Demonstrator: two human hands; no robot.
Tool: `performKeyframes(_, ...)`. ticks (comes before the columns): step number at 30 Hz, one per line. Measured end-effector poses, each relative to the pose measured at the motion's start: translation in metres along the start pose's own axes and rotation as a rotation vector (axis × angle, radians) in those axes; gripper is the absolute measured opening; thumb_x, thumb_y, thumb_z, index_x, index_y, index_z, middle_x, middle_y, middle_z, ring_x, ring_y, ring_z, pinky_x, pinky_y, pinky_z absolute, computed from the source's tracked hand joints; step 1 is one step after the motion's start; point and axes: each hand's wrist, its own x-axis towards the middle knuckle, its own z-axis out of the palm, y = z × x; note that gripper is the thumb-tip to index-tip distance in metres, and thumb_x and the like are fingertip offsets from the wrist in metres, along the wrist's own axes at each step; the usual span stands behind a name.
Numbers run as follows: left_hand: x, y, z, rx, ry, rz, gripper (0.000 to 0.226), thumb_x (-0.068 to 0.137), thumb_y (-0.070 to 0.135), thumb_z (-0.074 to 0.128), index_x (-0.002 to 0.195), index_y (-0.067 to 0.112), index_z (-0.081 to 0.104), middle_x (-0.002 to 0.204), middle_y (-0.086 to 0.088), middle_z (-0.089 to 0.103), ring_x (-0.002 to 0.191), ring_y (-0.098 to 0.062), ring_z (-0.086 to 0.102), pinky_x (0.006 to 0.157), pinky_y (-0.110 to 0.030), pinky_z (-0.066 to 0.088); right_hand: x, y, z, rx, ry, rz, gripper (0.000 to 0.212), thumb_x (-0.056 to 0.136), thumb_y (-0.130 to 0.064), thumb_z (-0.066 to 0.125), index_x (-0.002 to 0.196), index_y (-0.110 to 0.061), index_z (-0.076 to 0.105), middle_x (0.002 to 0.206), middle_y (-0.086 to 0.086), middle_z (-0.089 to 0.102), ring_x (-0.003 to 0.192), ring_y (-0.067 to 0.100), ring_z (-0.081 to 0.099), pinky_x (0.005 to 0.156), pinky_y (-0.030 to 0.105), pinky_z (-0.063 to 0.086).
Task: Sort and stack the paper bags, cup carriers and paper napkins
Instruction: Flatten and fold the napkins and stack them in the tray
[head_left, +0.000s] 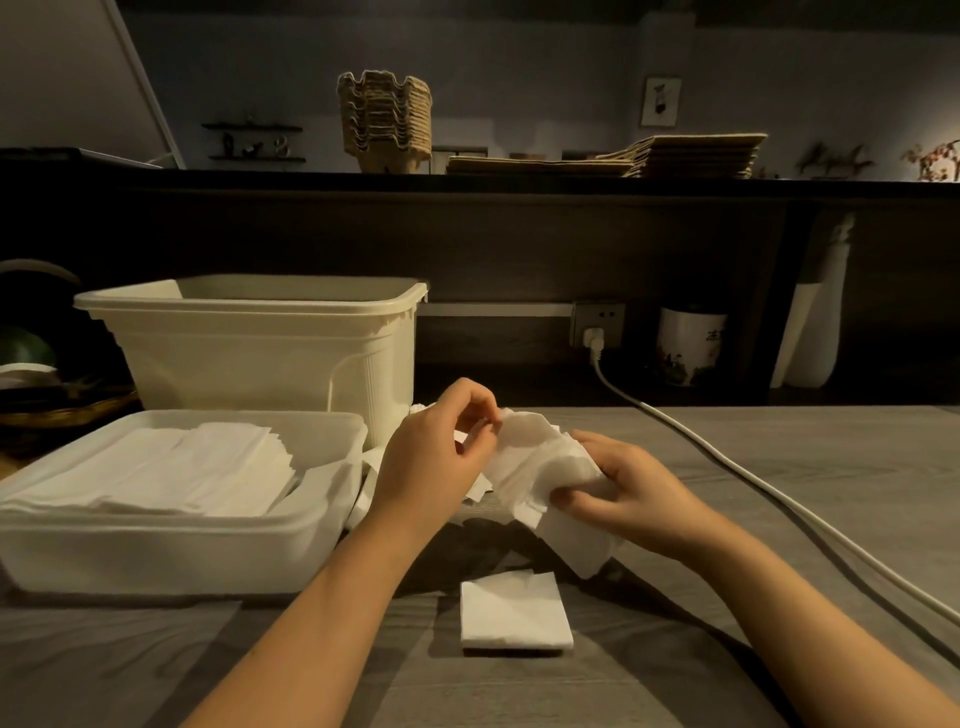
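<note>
Folded napkin (514, 613) lies flat toward the bench's near edge, nearer than both hands; stacked napkins (171, 467) fill the tray (156, 551) at the left edge. Left hand (436, 452) pinches a corner of the rumpled bundle (540, 467), fingers curled; right hand (634, 493) grips its lower side; likely best to peel one ply slowly, bundle held firm, lest several lift.

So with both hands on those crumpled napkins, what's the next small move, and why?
Probably smooth and fold them flat. The crumpled napkins are bunched between the left hand and right hand, while a folded napkin lies flat on the table and the tray at left holds neat napkin stacks.
</note>
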Motion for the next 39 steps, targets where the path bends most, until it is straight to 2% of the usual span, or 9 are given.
performKeyframes(4,0.001,0.0,-0.001,-0.053,-0.005,-0.041,0.019,0.088,0.011,0.061,0.089,0.027,0.052,0.09,0.01,0.062,0.086,-0.003,0.059,0.068,-0.007,0.048,0.001,0.001,0.0,-0.055,0.008,0.016,0.01,0.087,-0.021,0.062,0.088,-0.031,0.06,0.102,-0.019,0.05,0.094,-0.001,0.053,0.074,0.013,0.047)
performKeyframes(7,0.001,0.002,-0.002,-0.098,-0.027,-0.064,0.027,0.087,0.012,0.062,0.084,0.036,0.05,0.085,0.023,0.055,0.085,0.011,0.054,0.068,0.001,0.043,0.001,0.0,-0.001,-0.068,0.069,0.014,0.01,0.087,-0.023,0.062,0.089,-0.032,0.059,0.108,-0.027,0.04,0.099,-0.008,0.047,0.075,0.011,0.044)
performKeyframes(10,0.0,0.005,-0.002,-0.121,-0.061,-0.028,0.023,0.086,0.012,0.065,0.087,0.033,0.056,0.086,0.028,0.053,0.088,0.024,0.048,0.068,0.004,0.04,0.001,-0.002,0.001,-0.045,0.126,-0.017,0.014,0.085,-0.026,0.064,0.09,-0.038,0.058,0.115,-0.033,0.033,0.107,-0.012,0.041,0.078,0.01,0.045)
performKeyframes(16,0.0,0.003,0.002,-0.099,-0.112,-0.006,0.021,0.084,0.015,0.067,0.089,0.034,0.06,0.091,0.026,0.055,0.086,0.018,0.051,0.073,0.005,0.038,0.003,-0.005,0.002,-0.098,0.133,-0.052,0.02,0.086,-0.024,0.063,0.091,-0.042,0.055,0.111,-0.03,0.041,0.107,-0.004,0.044,0.086,0.018,0.045)
performKeyframes(20,0.0,0.007,0.001,-0.148,-0.133,-0.022,0.025,0.084,0.015,0.067,0.087,0.039,0.058,0.089,0.032,0.052,0.089,0.026,0.046,0.071,0.007,0.037,0.002,-0.009,0.003,-0.091,0.167,-0.049,0.018,0.086,-0.019,0.064,0.092,-0.035,0.057,0.102,-0.03,0.045,0.095,-0.01,0.049,0.073,0.01,0.047)
performKeyframes(24,0.0,0.008,-0.001,-0.226,-0.172,-0.108,0.033,0.083,0.021,0.067,0.093,0.047,0.051,0.093,0.031,0.052,0.089,0.013,0.053,0.067,-0.001,0.044,0.001,-0.012,0.002,-0.058,0.191,-0.061,0.022,0.084,-0.016,0.064,0.088,-0.036,0.057,0.099,-0.027,0.048,0.094,-0.02,0.047,0.073,0.003,0.045)
performKeyframes(28,0.002,0.002,0.002,-0.215,-0.256,-0.248,0.032,0.085,0.021,0.066,0.108,0.035,0.049,0.1,0.021,0.051,0.085,0.006,0.049,0.065,-0.003,0.04,0.0,-0.016,0.001,0.034,0.246,-0.044,0.031,0.084,-0.011,0.064,0.083,-0.041,0.054,0.098,-0.027,0.047,0.089,-0.026,0.046,0.069,0.001,0.044)
performKeyframes(34,0.004,0.002,0.004,-0.178,-0.264,-0.345,0.036,0.087,0.023,0.063,0.122,0.025,0.052,0.103,0.014,0.051,0.097,-0.007,0.05,0.069,-0.008,0.038,0.0,-0.016,0.001,0.199,0.298,0.049,0.027,0.084,-0.011,0.063,0.081,-0.037,0.054,0.093,-0.022,0.052,0.082,-0.004,0.057,0.063,0.008,0.05)
performKeyframes(39,0.006,0.0,0.002,-0.14,-0.248,-0.36,0.038,0.085,0.027,0.065,0.12,0.024,0.053,0.12,0.004,0.059,0.104,-0.013,0.054,0.079,-0.02,0.044,0.002,-0.015,0.003,0.186,0.304,0.092,0.026,0.085,-0.013,0.062,0.084,-0.037,0.053,0.092,-0.021,0.054,0.084,-0.001,0.055,0.061,0.013,0.052)
